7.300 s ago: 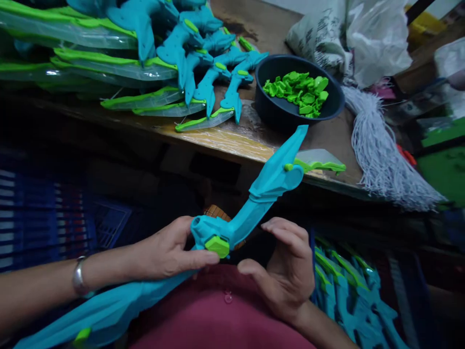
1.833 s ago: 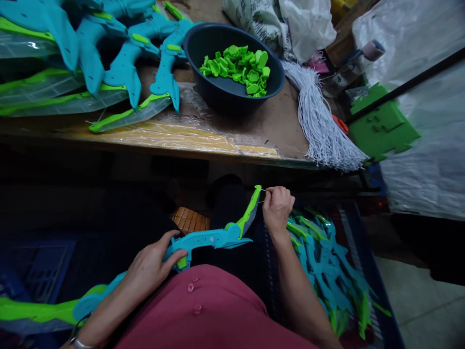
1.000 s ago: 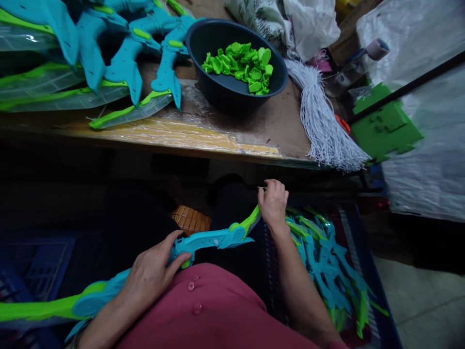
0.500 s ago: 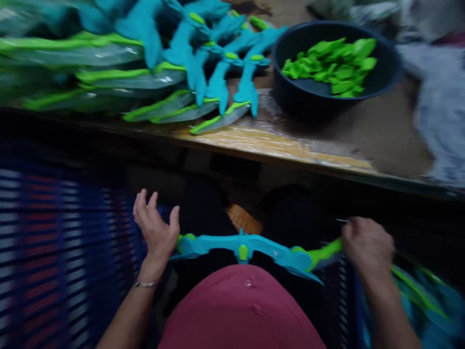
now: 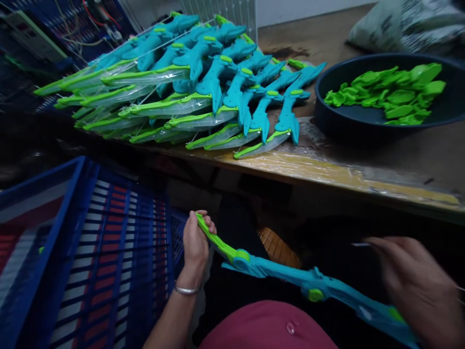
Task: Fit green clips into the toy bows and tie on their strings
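A turquoise toy bow [image 5: 286, 271] with bright green limb ends lies slantwise across my lap. My left hand [image 5: 196, 240] is closed around the green limb tip [image 5: 214, 237] at its upper left end. My right hand [image 5: 417, 286], smeared by motion, is over the bow's right end and hides part of it. Between its thumb and fingers it pinches a thin, pale, metal-looking piece [image 5: 360, 244], whose kind I cannot make out. A bit of pale string shows beside that hand at the right edge.
On the bench [image 5: 363, 179] lies a heap of similar toy bows [image 5: 203, 92]. A dark round basin [image 5: 323, 109] holds loose green plastic parts [image 5: 403, 97]. Blue crates [image 5: 109, 261] stand at the left. A printed sack [image 5: 410, 29] lies at the back right.
My left hand, open beside the bow before, has closed on its green tip. The bow now tilts down to the right. My right hand has moved right in view, and the camera has turned.
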Demonstrator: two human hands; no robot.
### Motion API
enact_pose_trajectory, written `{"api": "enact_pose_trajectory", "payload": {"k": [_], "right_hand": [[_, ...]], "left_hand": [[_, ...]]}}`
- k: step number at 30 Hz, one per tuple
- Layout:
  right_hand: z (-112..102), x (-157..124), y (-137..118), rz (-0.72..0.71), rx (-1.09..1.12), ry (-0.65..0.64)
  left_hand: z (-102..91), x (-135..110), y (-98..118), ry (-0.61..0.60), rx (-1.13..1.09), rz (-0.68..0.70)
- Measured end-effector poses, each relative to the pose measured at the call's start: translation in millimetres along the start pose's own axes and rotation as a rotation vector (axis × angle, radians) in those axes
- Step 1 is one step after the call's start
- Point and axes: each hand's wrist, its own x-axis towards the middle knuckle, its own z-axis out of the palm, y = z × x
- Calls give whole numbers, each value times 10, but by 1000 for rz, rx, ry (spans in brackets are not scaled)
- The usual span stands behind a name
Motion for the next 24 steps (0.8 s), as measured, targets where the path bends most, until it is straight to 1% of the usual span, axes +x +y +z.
{"api": "enact_pose_trajectory", "payload": {"k": [1, 2, 3, 5, 7, 9, 12, 14, 17, 24], "right_hand": [[111, 76, -258, -32, -3, -91], [218, 149, -522, -94, 55, -108], [314, 216, -779, -109, 139, -120], [458, 313, -1231, -93, 301, -140], [539, 343, -1561, -104, 444, -174], [578, 307, -1766, -165, 534, -222], [614, 183, -1910, -270, 546, -310], [636, 98, -1944, -335, 501, -320], [654, 8, -1955, -387, 428, -309], [625, -59, -1940, -390, 325, -325]], "left_hand": [[103, -107, 23, -40, -33, 8], [199, -218, 38, -77, -58, 15], [282, -330, 45, -113, -81, 24], [398, -539, 47, -186, -134, 53], [450, -713, 49, -274, -201, 74], [455, -841, 63, -375, -271, 40], [426, -950, 98, -497, -355, -58], [404, -978, 116, -536, -379, -77], [382, -988, 130, -549, -372, -62], [359, -1007, 119, -575, -381, -56]]}}
